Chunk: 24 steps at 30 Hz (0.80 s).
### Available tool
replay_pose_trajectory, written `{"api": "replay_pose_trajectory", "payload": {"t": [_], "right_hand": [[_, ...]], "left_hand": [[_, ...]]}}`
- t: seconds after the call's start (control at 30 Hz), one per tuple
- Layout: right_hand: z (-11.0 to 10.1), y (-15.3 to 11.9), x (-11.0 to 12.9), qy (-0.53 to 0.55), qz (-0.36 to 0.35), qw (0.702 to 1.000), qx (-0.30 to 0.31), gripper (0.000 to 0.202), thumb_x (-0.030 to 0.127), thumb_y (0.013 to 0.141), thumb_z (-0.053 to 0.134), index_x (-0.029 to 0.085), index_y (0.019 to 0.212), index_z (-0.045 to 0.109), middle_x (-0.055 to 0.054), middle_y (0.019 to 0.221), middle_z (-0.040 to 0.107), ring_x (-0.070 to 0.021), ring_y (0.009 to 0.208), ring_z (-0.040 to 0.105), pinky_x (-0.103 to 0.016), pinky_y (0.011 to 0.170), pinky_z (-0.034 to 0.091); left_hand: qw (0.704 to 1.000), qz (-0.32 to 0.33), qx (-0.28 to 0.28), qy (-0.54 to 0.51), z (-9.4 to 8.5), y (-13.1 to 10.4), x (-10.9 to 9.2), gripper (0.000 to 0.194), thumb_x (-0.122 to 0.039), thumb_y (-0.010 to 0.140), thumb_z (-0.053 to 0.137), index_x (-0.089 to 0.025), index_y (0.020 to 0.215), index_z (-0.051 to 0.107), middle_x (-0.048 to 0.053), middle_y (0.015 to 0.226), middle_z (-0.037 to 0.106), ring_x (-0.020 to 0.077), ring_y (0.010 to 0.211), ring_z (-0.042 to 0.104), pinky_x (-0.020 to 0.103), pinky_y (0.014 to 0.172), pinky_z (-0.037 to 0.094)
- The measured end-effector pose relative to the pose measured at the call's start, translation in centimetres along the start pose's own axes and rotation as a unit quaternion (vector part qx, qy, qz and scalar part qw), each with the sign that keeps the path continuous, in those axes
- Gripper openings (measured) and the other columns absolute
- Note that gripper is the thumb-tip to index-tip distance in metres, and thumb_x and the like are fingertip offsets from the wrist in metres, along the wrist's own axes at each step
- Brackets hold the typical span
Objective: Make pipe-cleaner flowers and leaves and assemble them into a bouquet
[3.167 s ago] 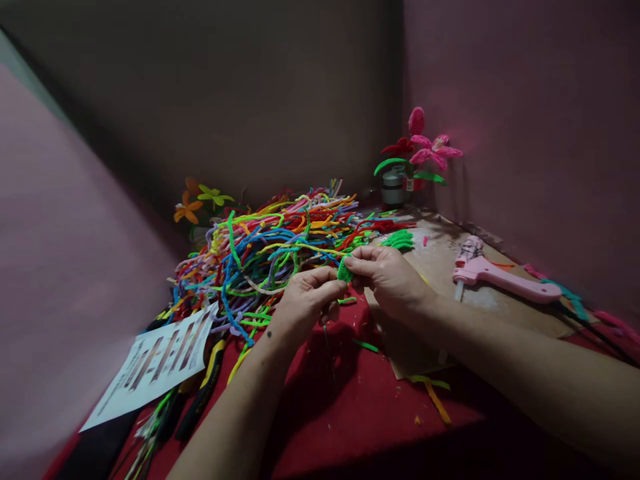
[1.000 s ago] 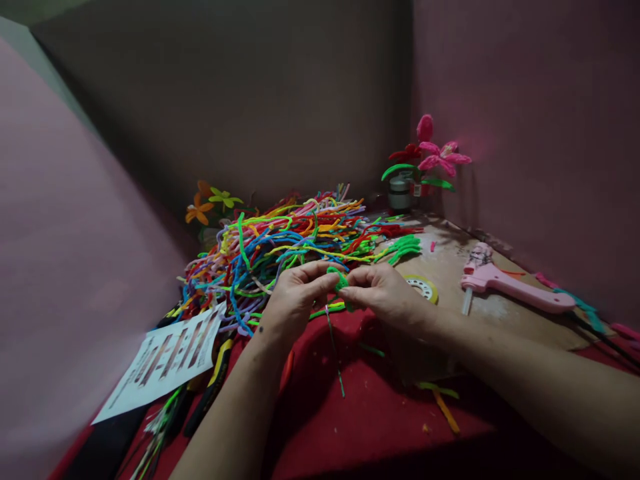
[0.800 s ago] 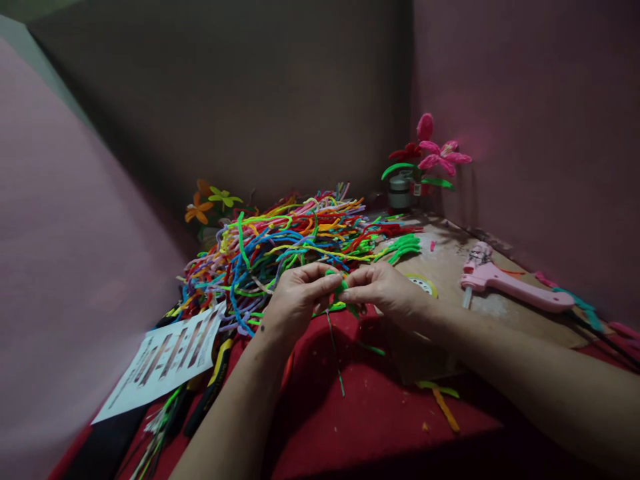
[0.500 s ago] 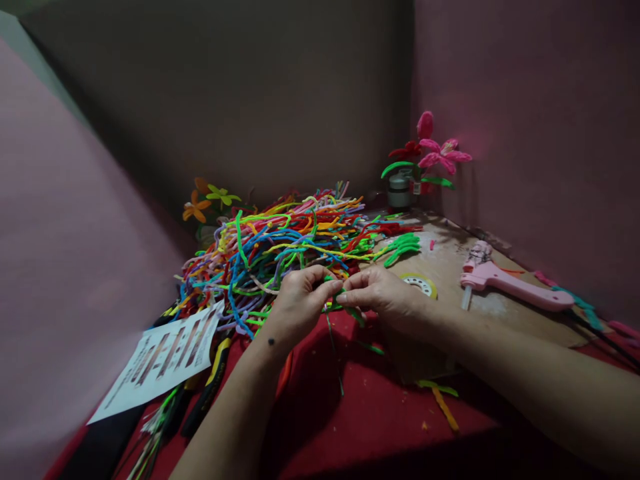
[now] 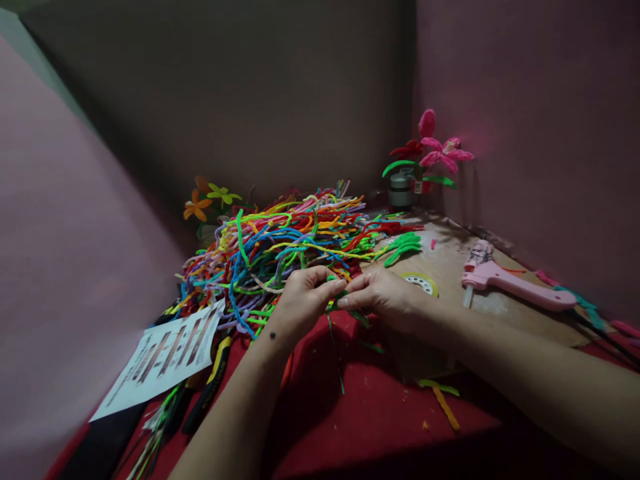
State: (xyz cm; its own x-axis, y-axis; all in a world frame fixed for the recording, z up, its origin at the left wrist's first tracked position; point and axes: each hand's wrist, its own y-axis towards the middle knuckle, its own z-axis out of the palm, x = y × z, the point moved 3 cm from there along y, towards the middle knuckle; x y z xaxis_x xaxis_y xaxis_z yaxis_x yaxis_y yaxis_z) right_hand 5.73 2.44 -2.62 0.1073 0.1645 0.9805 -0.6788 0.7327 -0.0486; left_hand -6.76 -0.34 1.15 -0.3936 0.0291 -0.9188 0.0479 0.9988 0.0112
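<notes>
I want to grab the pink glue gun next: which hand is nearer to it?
Right. The right hand is left of the pink glue gun, apart from it; the left hand is farther left.

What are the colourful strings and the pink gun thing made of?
The colourful strings look like fuzzy pipe cleaners: soft matte fibre, probably over wire, since they hold bends. The pink glue gun looks like smooth, slightly shiny hard plastic.

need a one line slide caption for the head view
Left hand and right hand pinch a green pipe cleaner piece before a multicoloured pipe cleaner pile.
</notes>
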Motion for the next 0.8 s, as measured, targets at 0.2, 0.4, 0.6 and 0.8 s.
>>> {"api": "replay_pose_trajectory", "payload": {"t": [0.2,0.4,0.6,0.8], "right_hand": [[-0.4,0.3,-0.1,0.030,0.010,0.999,-0.034,0.018,0.019,0.051,0.070,0.013,0.044,0.055,0.007,0.035,0.040,-0.0041,0.035,0.029,-0.024,0.040,0.018],[-0.5,0.1,0.4,-0.002,-0.007,0.998,-0.061,0.018,0.021,0.054,0.069,0.013,0.045,0.057,0.004,0.038,0.046,-0.0054,0.037,0.037,-0.024,0.043,0.026],[-0.3,0.0,0.7,-0.018,-0.007,0.999,-0.048,0.020,0.029,0.060,0.069,0.013,0.053,0.060,0.001,0.043,0.053,-0.0069,0.040,0.042,-0.023,0.044,0.029],[-0.2,-0.2,0.8,-0.065,-0.010,0.996,-0.067,0.020,0.021,0.057,0.064,0.014,0.043,0.053,0.004,0.038,0.046,-0.0055,0.037,0.034,-0.024,0.041,0.022]], "left_hand": [[0.997,-0.018,-0.055,-0.054,0.8,-0.3,0.1,0.022,-0.032,0.065,0.065,-0.012,0.061,0.056,-0.006,0.044,0.042,0.0026,0.038,0.030,0.017,0.038,0.021],[0.990,0.002,-0.114,-0.084,0.7,-0.3,0.0,0.026,-0.035,0.067,0.066,-0.012,0.059,0.057,-0.007,0.041,0.040,0.0017,0.036,0.028,0.016,0.037,0.020],[0.971,-0.013,-0.073,-0.226,-0.7,0.4,0.4,0.031,-0.041,0.067,0.067,-0.014,0.080,0.063,-0.004,0.056,0.051,0.0021,0.039,0.036,0.016,0.037,0.023],[0.994,0.025,-0.063,-0.085,-0.4,0.3,0.7,0.024,-0.036,0.070,0.063,-0.013,0.068,0.062,-0.005,0.044,0.043,0.0050,0.038,0.032,0.019,0.039,0.023]]}}
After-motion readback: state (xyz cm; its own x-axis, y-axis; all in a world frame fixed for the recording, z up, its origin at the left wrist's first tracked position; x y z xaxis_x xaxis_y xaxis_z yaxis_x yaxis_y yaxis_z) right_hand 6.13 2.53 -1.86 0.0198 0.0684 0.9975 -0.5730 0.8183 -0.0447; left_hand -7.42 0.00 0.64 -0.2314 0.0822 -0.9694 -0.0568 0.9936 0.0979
